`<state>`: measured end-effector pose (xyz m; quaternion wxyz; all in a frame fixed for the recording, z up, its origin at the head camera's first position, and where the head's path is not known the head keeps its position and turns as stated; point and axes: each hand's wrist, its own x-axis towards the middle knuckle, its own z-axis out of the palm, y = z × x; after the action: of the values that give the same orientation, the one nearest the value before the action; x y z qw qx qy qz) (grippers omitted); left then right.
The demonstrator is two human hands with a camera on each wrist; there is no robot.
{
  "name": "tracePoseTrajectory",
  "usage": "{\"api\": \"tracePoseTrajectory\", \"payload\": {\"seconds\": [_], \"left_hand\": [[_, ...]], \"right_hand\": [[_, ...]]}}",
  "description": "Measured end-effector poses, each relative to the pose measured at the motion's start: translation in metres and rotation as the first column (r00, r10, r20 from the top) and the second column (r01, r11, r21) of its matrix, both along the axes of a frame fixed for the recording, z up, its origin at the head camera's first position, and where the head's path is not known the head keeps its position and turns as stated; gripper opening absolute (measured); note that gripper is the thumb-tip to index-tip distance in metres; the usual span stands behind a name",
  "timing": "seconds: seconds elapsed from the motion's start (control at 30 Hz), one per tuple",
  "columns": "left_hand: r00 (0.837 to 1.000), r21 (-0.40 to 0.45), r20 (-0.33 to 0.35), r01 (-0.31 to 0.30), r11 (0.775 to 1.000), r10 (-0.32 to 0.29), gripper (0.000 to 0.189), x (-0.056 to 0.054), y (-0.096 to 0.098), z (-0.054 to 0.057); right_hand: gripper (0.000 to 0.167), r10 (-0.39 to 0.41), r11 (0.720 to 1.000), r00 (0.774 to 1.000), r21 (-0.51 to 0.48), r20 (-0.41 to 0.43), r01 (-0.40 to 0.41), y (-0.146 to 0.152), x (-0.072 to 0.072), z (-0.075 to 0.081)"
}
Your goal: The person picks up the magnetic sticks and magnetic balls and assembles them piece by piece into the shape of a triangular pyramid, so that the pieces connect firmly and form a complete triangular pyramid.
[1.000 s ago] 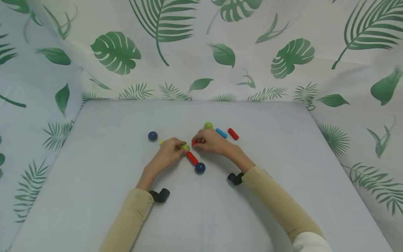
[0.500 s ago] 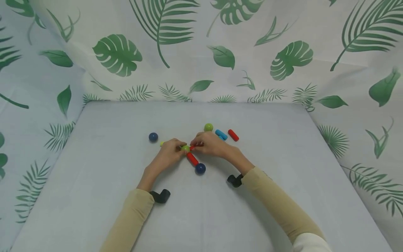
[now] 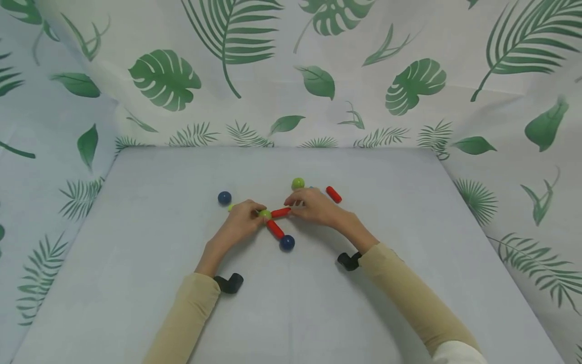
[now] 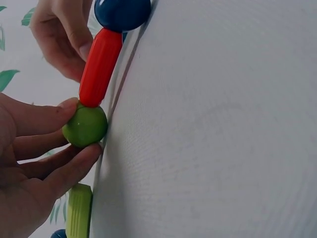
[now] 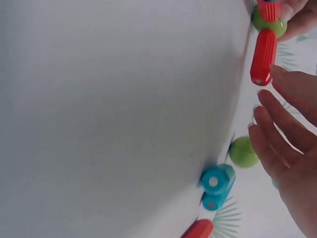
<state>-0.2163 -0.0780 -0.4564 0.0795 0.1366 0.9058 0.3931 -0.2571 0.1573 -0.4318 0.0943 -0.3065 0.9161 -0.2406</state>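
Observation:
My left hand (image 3: 243,220) pinches a green ball (image 4: 85,126) between thumb and fingers. From that ball a red ribbed rod (image 4: 100,67) runs to a dark blue ball (image 3: 287,243) at the near end. A second red rod (image 5: 264,57) joins the green ball and points right, its free end toward my right hand (image 3: 316,207). In the right wrist view the right hand's fingers are spread, holding nothing. The thumb tip lies close beside the rod's free end; whether it touches I cannot tell.
Behind the right hand lie another green ball (image 5: 243,151), blue rods (image 5: 218,186) and a loose red rod (image 3: 334,194). A yellow-green rod (image 4: 79,210) and a second dark blue ball (image 3: 225,197) lie left of the left hand. Leaf-print cloth (image 3: 254,121) rises behind the white tabletop (image 3: 182,172).
The right hand brought the second red rod left against the green ball, then let go and drew back right. The left hand keeps its pinch on the green ball.

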Motion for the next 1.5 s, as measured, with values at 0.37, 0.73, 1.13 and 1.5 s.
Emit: {"api": "tracePoseTrajectory", "payload": {"seconds": [0.37,0.73,1.13,1.5], "left_hand": [[0.999,0.003,0.038,-0.038,0.999,0.038,0.036,0.003,0.001,0.001],[0.998,0.015,0.027,-0.052,0.999,0.052,0.035,0.008,-0.001,-0.001],[0.999,-0.021,-0.010,-0.052,0.998,0.052,0.037,0.014,0.000,0.000],[0.998,-0.022,-0.011,-0.065,0.998,0.064,0.037,0.019,0.000,0.001]], "right_hand": [[0.024,-0.044,0.999,0.997,-0.022,-0.062,0.042,0.023,0.002,0.001],[0.022,-0.117,0.991,0.988,-0.076,-0.101,0.110,0.042,-0.002,-0.002],[0.028,-0.203,0.976,0.976,-0.098,-0.077,0.195,0.040,-0.022,-0.007],[0.039,-0.211,0.971,0.975,-0.129,-0.070,0.201,0.022,-0.040,-0.014]]}}
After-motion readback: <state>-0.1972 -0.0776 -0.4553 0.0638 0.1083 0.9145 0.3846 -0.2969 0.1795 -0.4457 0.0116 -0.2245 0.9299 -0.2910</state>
